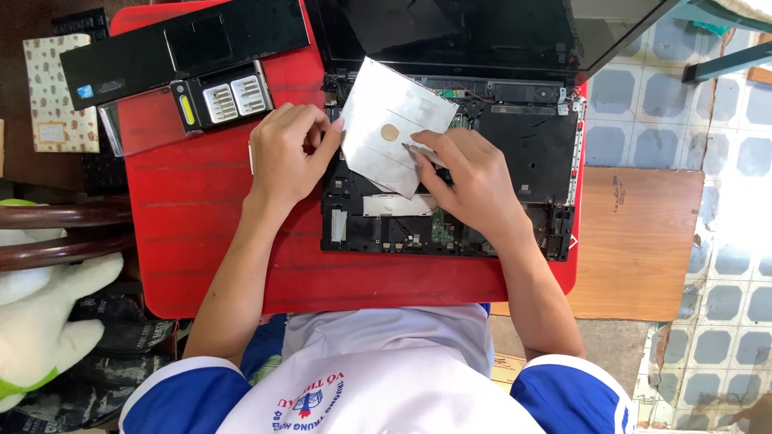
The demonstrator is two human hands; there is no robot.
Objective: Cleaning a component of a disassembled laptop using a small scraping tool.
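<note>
An opened black laptop base (531, 153) lies on a red table (193, 217), its inner boards exposed. A silver metal plate (394, 120) is tilted up over the laptop's left half. My left hand (288, 153) grips the plate's left edge with fingers curled. My right hand (474, 181) holds a thin metal tool (418, 150) whose tip rests on the plate's lower right part, and the hand lies over the laptop's middle.
A black laptop panel (185, 44) and a clear case of screwdriver bits (225, 100) lie at the table's back left. The laptop screen (450, 24) stands open at the back. A wooden stool (643, 241) is to the right, a stuffed toy (40, 313) at left.
</note>
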